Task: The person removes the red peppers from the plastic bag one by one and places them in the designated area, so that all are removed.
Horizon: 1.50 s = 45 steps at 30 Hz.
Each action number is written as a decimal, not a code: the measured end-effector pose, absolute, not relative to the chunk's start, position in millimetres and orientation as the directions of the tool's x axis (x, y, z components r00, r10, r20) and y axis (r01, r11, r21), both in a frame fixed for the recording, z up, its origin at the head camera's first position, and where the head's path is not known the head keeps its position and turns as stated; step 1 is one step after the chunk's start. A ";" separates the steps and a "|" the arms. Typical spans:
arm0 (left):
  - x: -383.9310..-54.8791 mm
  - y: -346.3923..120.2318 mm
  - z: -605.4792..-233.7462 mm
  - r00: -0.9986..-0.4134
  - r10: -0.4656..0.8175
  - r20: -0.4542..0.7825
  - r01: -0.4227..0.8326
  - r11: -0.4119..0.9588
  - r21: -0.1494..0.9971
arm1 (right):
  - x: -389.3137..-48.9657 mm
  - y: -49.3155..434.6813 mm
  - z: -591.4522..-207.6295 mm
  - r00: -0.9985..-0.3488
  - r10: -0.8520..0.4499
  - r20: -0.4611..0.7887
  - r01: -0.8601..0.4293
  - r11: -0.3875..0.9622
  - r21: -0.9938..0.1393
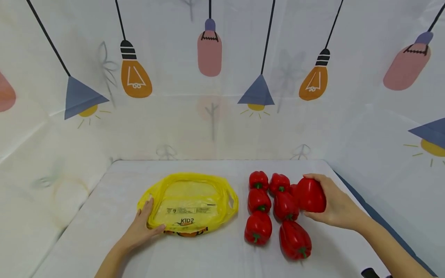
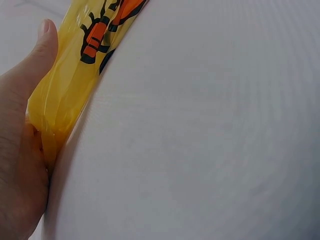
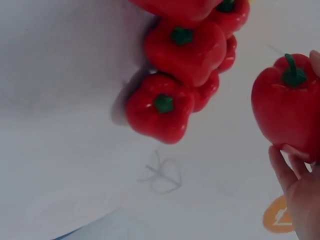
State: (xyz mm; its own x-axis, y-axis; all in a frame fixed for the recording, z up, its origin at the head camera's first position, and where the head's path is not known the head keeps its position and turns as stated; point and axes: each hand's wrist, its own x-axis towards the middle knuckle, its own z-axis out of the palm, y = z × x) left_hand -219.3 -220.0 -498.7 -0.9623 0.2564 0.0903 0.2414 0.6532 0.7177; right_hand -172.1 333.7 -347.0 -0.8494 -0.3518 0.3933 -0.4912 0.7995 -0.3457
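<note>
A yellow plastic bag (image 1: 184,190) with printing on it lies on the white table, its rim spread into a wide ring. My left hand (image 1: 140,226) rests against the bag's left end, fingers along the rim and thumb extended by the front edge. In the left wrist view, that thumb lies along the yellow plastic (image 2: 65,95). With fingers and thumb round it, my right hand (image 1: 335,204) holds a red bell pepper (image 1: 311,195) over the right side of the table. Its green stem shows in the right wrist view. Several more red bell peppers (image 1: 258,228) stand in two rough columns just left of it.
The table (image 1: 104,239) backs onto a pale wall sheet (image 1: 174,127) printed with lamps and bulbs. A dark object (image 1: 370,272) shows at the bottom right, near my right forearm. Beyond the right table edge runs a blue strip (image 1: 386,226).
</note>
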 end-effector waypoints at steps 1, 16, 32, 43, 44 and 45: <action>-219.2 -220.0 -497.9 -0.962 0.255 0.093 0.243 0.653 0.718 | -172.0 335.7 -348.7 -0.854 -0.353 0.382 -0.486 0.803 -0.344; -220.1 -221.2 -494.6 -0.960 0.251 0.123 0.263 0.662 0.702 | -175.0 367.8 -378.2 -0.916 -0.399 0.039 -0.392 0.871 -0.296; -217.7 -219.7 -497.0 -0.964 0.243 0.105 0.242 0.649 0.722 | -179.7 370.9 -402.0 -0.898 -0.395 -0.193 -0.274 0.847 -0.455; -218.3 -217.9 -498.0 -0.964 0.246 0.102 0.243 0.655 0.716 | -179.4 372.0 -395.7 -0.911 -0.368 -0.186 -0.246 0.847 -0.472; -218.5 -217.7 -498.1 -0.965 0.243 0.099 0.239 0.659 0.713 | -179.2 371.8 -392.2 -0.915 -0.359 -0.183 -0.242 0.853 -0.462; -218.6 -217.6 -498.3 -0.966 0.241 0.097 0.236 0.661 0.712 | -179.4 371.2 -388.0 -0.919 -0.351 -0.178 -0.239 0.857 -0.455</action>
